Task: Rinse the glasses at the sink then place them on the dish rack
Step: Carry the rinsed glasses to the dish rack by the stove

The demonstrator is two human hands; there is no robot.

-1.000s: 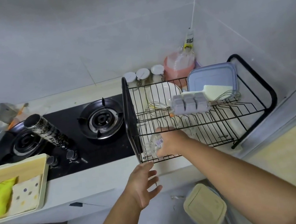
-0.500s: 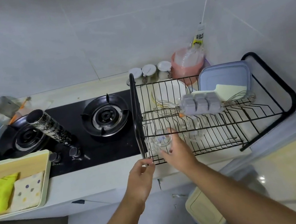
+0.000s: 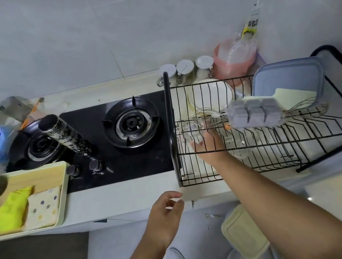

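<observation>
A black wire dish rack (image 3: 331, 125) stands on the counter right of the stove. My right hand (image 3: 209, 145) reaches into the rack's left part and grips a clear glass (image 3: 191, 133) near the rack's left end. Other clear glasses (image 3: 237, 143) sit on the wires just right of my hand. My left hand (image 3: 167, 216) hovers in front of the counter edge with fingers loosely spread and nothing in it. No sink is in view.
The rack also holds white plates (image 3: 209, 96), whisks (image 3: 205, 115), a grey ice tray (image 3: 254, 114) and a blue lid (image 3: 289, 78). A two-burner stove (image 3: 131, 124) bears a patterned flask (image 3: 67, 138). At left lies a tray (image 3: 63, 189) with cloths. A lidded bin (image 3: 243, 231) stands on the floor.
My right hand has pushed the glass deeper into the rack's left end. My left hand has dropped back from the rack's front edge to below the counter edge.
</observation>
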